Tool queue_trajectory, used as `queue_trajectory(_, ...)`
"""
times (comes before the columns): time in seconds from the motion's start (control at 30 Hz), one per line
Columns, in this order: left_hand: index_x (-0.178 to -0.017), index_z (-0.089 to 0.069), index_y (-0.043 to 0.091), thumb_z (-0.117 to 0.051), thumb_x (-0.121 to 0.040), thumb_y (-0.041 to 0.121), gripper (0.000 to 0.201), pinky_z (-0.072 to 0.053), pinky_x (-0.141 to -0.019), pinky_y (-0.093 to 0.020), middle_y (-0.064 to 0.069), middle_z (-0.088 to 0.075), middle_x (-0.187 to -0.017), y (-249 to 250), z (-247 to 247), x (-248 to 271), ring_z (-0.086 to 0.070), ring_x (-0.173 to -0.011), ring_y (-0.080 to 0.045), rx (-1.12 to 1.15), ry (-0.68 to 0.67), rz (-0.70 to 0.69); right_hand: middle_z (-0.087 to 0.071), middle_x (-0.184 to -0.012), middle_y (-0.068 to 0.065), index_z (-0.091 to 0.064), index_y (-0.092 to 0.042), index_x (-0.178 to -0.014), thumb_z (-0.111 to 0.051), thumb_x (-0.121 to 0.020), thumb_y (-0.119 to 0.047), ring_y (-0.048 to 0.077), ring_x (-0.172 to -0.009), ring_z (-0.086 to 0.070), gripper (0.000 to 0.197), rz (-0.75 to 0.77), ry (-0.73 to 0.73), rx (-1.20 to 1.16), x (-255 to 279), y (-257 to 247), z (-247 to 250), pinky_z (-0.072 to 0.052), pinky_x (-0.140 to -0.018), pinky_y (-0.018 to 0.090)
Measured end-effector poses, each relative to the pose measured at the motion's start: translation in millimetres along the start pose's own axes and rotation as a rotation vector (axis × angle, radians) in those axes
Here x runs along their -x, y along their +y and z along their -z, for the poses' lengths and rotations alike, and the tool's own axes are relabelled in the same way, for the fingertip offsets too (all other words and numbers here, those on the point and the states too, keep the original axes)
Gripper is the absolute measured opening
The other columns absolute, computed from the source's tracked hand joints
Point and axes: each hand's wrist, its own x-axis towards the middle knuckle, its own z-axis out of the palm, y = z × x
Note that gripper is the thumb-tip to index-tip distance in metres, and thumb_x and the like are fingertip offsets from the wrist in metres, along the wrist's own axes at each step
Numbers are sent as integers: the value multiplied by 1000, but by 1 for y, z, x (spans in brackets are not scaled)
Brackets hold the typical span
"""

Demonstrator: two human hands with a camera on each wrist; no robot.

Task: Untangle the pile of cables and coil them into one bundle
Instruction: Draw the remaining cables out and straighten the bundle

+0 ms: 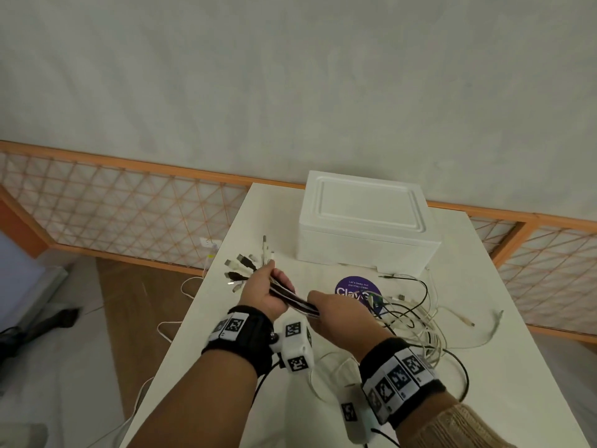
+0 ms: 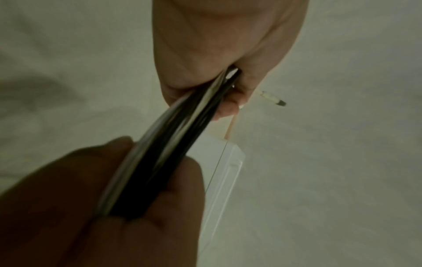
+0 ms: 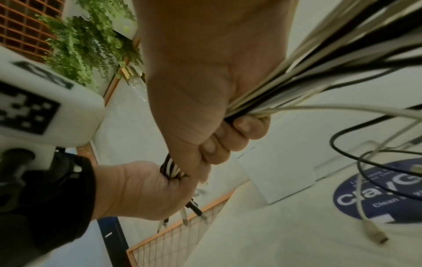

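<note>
At the far left of the white table (image 1: 484, 367), a fan of plug ends (image 1: 240, 270), black and white, splays out past the left hand (image 1: 268, 294). That hand is curled into a fist round the gathered cables (image 1: 294, 299), gripping them just behind the plugs; in the right wrist view the striped black and white strands (image 3: 171, 168) show where they enter the fist (image 3: 141, 189). From there the strands run taut and close together, down and to the right, into the right hand (image 1: 342, 313), whose fingers (image 3: 230, 139) are folded over them in a second firm grip. The two hands sit near each other above the table, with a short straight stretch of cable between them. Behind them a white foam box (image 1: 365, 221) stands with its lid on, and in front of it a round purple sticker (image 1: 357, 287) lies flat on the tabletop. To the right of the right hand the rest of the cables spread in a loose tangle (image 1: 416, 321) of black and white loops over the table, partly covering the sticker, with several free ends lying apart, one white plug (image 1: 466, 320) furthest out toward the right edge.
</note>
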Motion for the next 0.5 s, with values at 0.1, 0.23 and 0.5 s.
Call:
queue_trajectory(0.1, -62, -42, 16, -59, -93, 25, 36, -32, -49, -24, 5, -36, -45, -3, 5, -5, -34, -35, -10, 36, -13, -32, -56, -84, 0, -47, -19, -94, -53, -90, -34, 23, -76, -52, 16, 7, -43, -29, 3, 1, 1, -35, -65, 28)
queue_trajectory(0.23, -64, -45, 19, -65, -90, 27, 33, -27, -48, -20, 8, -26, -48, -11, 7, 4, -27, -37, -7, 8, -132, -106, -60, -87, 0, -47, -20, -96, -59, -85, -53, 24, -84, -60, 36, -23, -64, -15, 7, 5, -2, -38, -64, 29)
queue_trajectory(0.5, -68, -46, 17, -61, -92, 16, 28, -35, -53, -26, 8, -31, -44, -16, 10, 19, -31, -40, -9, -274, -231, -445, -53, -123, -7, -35, -29, -139, -76, -64, -60, 11, -110, -53, 90, -138, -124, -451, 10, 7, 16, -43, -91, 26)
